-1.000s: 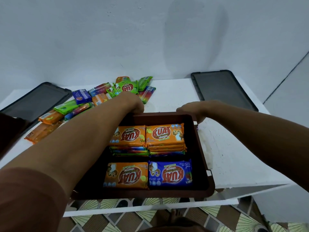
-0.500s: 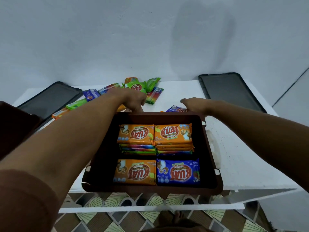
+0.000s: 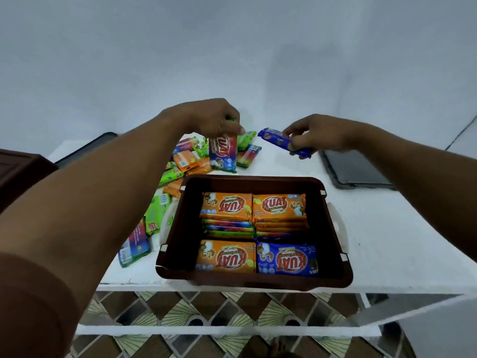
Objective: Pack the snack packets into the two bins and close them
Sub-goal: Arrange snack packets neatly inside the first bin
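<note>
Above the brown bin [image 3: 335,228], both hands reach forward, left hand [image 3: 211,120] pinching a multicoloured packet [image 3: 223,156], right hand [image 3: 317,134] a blue packet [image 3: 277,140].

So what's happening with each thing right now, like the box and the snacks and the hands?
Brown bin: open, no lid on, partly filled with stacked packets.
Left hand: holding a multicoloured packet above the table.
Right hand: holding a blue packet in the air.
Loose packets: unpacked, lying on the white table.
Dark lid: flat on the table, off the bin.
</note>
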